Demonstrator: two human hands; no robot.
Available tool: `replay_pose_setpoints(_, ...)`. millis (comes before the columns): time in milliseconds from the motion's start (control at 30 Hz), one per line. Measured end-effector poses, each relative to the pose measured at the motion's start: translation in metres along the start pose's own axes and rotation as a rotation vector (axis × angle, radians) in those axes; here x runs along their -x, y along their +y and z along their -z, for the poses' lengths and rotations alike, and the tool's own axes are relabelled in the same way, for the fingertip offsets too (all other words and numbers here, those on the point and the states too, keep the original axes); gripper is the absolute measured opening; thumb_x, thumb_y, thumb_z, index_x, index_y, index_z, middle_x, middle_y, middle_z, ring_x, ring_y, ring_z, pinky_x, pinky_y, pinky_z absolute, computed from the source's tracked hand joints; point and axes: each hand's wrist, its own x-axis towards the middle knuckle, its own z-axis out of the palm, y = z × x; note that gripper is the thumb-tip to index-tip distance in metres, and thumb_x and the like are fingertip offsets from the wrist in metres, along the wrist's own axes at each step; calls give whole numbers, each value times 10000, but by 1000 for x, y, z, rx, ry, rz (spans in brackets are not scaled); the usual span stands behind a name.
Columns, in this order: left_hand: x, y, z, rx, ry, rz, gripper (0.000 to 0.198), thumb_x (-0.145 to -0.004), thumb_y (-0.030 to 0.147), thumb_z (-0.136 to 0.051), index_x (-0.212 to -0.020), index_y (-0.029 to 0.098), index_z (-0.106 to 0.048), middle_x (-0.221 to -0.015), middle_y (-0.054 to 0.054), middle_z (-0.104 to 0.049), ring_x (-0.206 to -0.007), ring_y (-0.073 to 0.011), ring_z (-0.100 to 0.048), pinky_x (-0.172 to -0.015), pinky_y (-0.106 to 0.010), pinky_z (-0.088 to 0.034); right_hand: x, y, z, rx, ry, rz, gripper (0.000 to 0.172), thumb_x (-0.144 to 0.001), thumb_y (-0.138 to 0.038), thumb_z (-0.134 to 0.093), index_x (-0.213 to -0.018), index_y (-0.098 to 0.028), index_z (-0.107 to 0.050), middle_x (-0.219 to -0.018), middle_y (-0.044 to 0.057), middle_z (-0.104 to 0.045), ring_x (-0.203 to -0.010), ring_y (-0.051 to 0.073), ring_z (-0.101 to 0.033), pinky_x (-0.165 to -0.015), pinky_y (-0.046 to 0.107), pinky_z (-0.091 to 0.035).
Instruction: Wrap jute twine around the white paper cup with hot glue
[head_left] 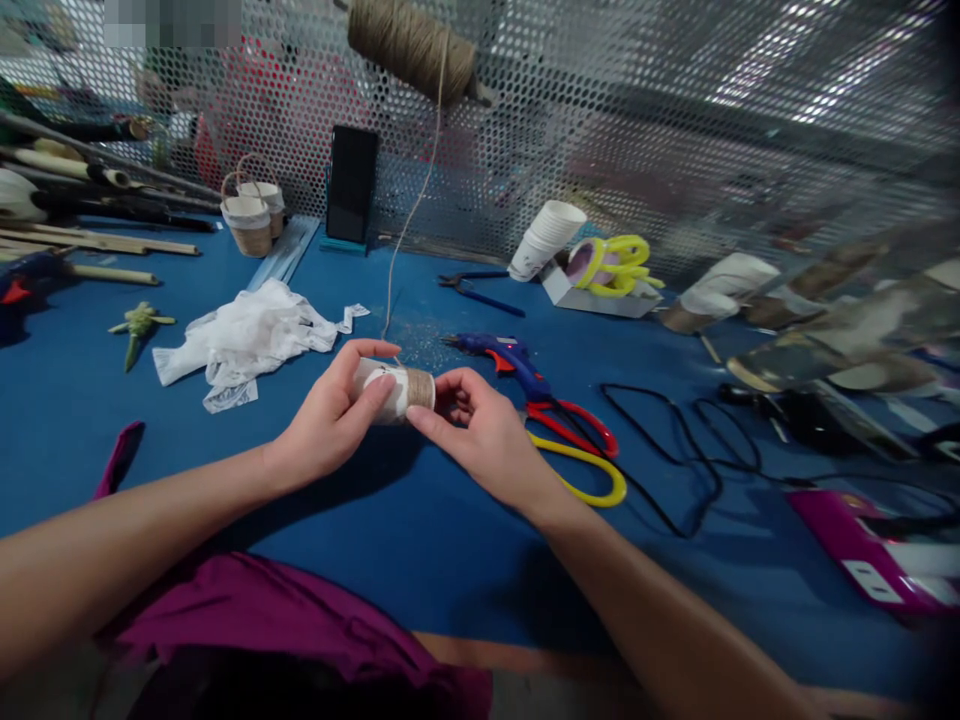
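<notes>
Paper cup: sideways between both hands, above the blue tabletop, twine round its right end.
Left hand: clasping the white wall, cup's 9 o'clock.
Right hand: thumb and fingers gripping the twined end, 3 o'clock.
Twine spool: 12 o'clock.
Glue gun: 2 o'clock.

Single head-worn view — looking forward and down, near the blue table, mesh screen beyond
</notes>
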Motion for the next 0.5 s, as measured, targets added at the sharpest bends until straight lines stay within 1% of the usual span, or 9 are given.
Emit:
replay_pose_setpoints(233, 2, -3, 0, -73, -24, -39, 268, -882, 250, -434, -1122, 135, -454, -787, -15, -568, -585, -82, -473, -546, -199, -405, 1, 0, -2, 22, 20, -5, 221, -706, -332, -641, -771, -211, -469, -718, -2, -556, -649, 140, -528, -627, 305, -435)
replay_pose_setpoints(333, 2, -5, 1, -86, -32, -62, 279, -892, 253, -423, -1144, 135, -441, -851, -36, -580, -624, -89, -499, -573, -204, -422, 1, 0, -1, -10, 20, -11, 245, -689, -346, -664, -771, -206, -480, -722, -6, -551, -654, 134, -516, -631, 298, -422)
replay_pose_setpoints(400, 3, -6, 2, -127, -37, -101, 290, -894, 245, -419, -1163, 138, -431, -886, -46, -586, -643, -96, -511, -594, -210, -435, -2, 2, 1, -99, 31, -38, 258, -693, -398, -656, -758, -204, -499, -700, -14, -538, -641, 126, -499, -618, 288, -406)
replay_pose_setpoints(500, 3, -6, 4, -230, -84, -220, 333, -878, 215, -442, -1203, 149, -408, -980, -70, -593, -713, -114, -548, -656, -227, -458, -6, 7, 4, -371, 35, -176, 307, -723, -500, -594, -722, -202, -524, -648, -21, -524, -597, 119, -480, -590, 288, -390)
